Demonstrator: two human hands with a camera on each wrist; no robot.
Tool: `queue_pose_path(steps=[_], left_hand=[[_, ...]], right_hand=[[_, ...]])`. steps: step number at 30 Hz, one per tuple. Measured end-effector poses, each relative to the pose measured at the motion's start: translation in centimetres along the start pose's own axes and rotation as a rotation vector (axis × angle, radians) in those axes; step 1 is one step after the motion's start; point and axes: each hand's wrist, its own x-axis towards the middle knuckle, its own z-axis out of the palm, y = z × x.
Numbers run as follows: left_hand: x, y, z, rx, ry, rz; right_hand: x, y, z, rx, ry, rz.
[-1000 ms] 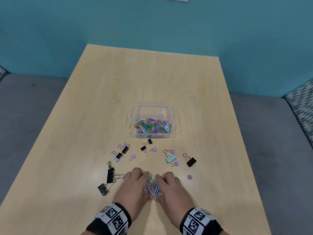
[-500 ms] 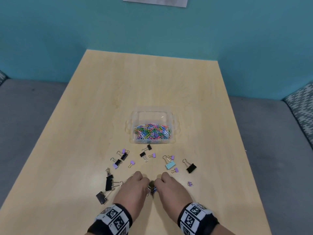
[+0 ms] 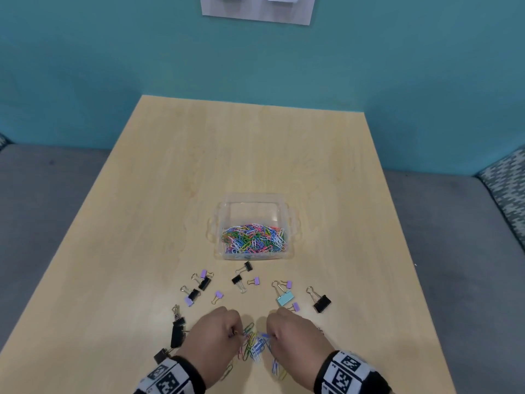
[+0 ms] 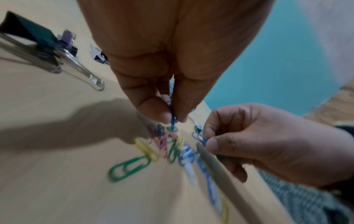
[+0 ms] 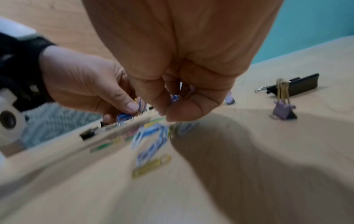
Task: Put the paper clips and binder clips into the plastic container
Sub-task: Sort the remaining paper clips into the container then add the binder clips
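Head view shows us the table (image 3: 255,155) first, a pale wood top running from the near edge under our wrists to the teal wall (image 3: 113,66) at the far end, with grey floor dropping away left and right. The far half of the table is bare wood, so we have open room beyond and to both sides of the plastic container (image 3: 287,214), which sits mid-table and already holds a bright heap of paper clips in its near half. Between it and us lie the binder clips (image 3: 322,303), black, lilac and one pale blue, scattered in a loose band and none yet in the container. Nearest to us, close to the table's near edge, is the small pile of loose paper clips (image 3: 257,346) that we judge to be the step in hand: gathering the last of them. Our left hand (image 3: 213,336) pinches a blue clip between thumb and fingertip, seen plainly in the left wrist view, and our right hand (image 3: 295,336) likewise pinches a few clips, a blue one poking out. Several clips remain flat on the wood between the hands. The next move, as we judge it, calls for a firm pinch and a lift forward over the binder clips to the container's open top, taking care not to sweep clips off the near edge.
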Motion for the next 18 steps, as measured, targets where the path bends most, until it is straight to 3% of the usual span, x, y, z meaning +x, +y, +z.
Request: queue_pose_path(steps=[3, 6, 9, 12, 18], left_hand=[[0.7, 0.9, -2.3, -0.308, 0.005, -0.063], [3.7, 2.4, -5.1, -0.477, 0.134, -0.031], [7.9, 4.2, -7.6, -0.447, 0.274, -0.004], [10.9, 5.6, -8.7, -0.348, 0.323, 0.026], [9.9, 4.9, -8.6, -0.261, 0.383, 0.029]], right_hand=[[0.3, 0.0, -2.6, 0.175, 0.087, 0.008], [2.7, 0.2, -6.1, 0.27, 0.26, 0.035], [6.2, 0.2, -9.5, 0.34, 0.376, 0.099], [9.1, 0.1, -11.3, 0.299, 0.396, 0.147], [8.1, 0.8, -11.4, 0.231, 0.449, 0.119]])
